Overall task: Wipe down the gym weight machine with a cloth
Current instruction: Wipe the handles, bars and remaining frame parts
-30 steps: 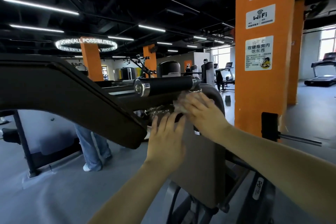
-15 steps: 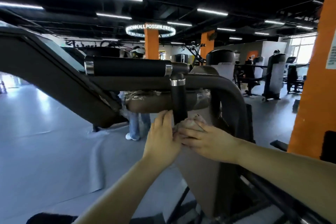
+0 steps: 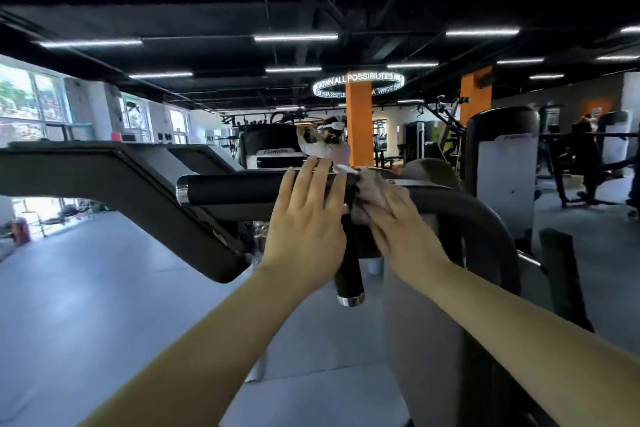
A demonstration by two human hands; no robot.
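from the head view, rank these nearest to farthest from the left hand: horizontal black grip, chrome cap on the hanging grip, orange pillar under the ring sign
1. horizontal black grip: the left hand lies across it, fingers straight.
2. chrome cap: end of the hanging grip, below and right of the hand.
3. orange pillar: far back across the gym, above and right.

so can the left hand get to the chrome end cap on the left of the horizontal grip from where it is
Probably yes. The left hand already rests with straight fingers on the horizontal grip, and the chrome end cap sits further left along the same bar with nothing on the bare grip between them. The right hand and cloth are on the other side.
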